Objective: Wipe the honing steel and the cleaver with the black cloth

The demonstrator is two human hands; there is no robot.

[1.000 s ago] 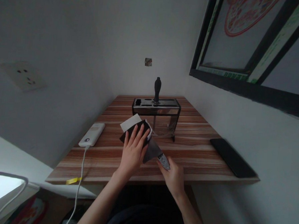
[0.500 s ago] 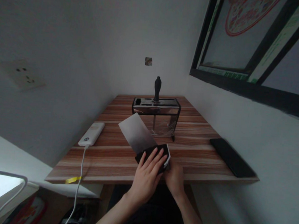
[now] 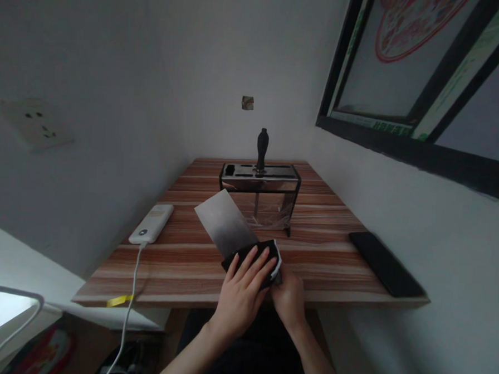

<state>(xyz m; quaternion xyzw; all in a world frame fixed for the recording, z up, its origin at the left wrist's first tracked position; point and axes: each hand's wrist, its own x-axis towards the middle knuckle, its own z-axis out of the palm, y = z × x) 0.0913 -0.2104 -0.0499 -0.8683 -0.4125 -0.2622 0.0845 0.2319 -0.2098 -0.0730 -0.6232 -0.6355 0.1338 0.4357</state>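
Gripping: right hand point(image 3: 290, 296), curled around the near end of a broad rectangular grey metal cleaver point(image 3: 226, 220), extending forward-left of both hands; left hand point(image 3: 240, 295), closed over black, white-edged cloth point(image 3: 271, 246) against the cleaver; beyond both hands, a metal-topped, clear-sided rack point(image 3: 277, 173).

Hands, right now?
Left hand: holding the black cloth against the cleaver blade.
Right hand: closed on the cleaver's handle, mostly hidden.
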